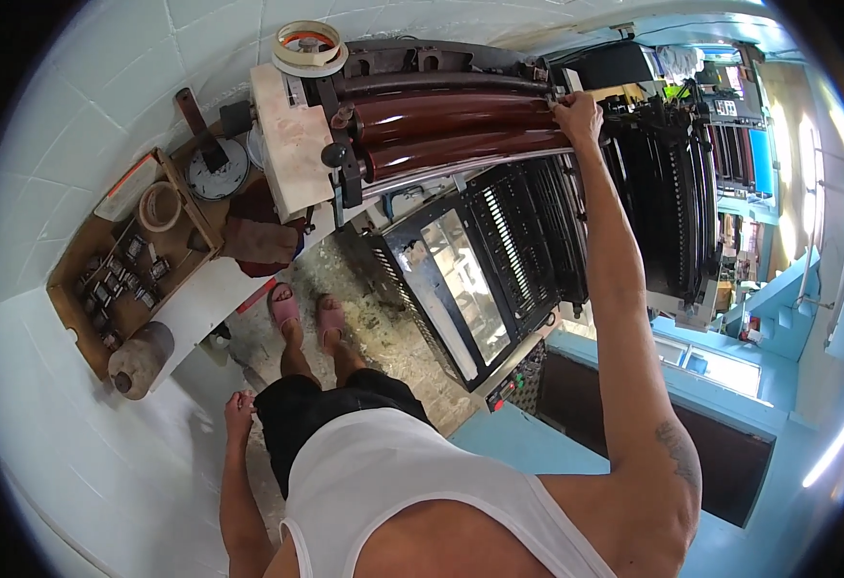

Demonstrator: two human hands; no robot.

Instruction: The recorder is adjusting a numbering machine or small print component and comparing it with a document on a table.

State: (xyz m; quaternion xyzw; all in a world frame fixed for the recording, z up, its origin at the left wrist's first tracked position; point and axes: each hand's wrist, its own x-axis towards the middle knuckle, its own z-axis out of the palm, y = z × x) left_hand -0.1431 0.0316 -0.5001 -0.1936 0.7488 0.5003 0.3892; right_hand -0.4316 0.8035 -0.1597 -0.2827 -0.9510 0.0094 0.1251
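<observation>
My right hand [581,118] reaches across a printing press to the right end of its dark red-brown ink rollers [456,118]. Its fingers are bent together on a small part at the roller's end; what they pinch is too small to make out. Two wide glossy rollers lie one in front of the other, with a thinner dark roller [441,85] behind them. Low at my left side, beside my black shorts [345,395], hangs my left hand [240,414]. The fingers are curled in, and whatever may be inside them is hidden.
An open guard with a clear window [465,275] juts from the press. At left, a cardboard box [80,313] holds small metal parts and a tape roll [160,206]. Nearby are a putty knife [200,130], a rag [260,239] and a brownish bottle [141,360]. Tape rolls [308,48] top the press.
</observation>
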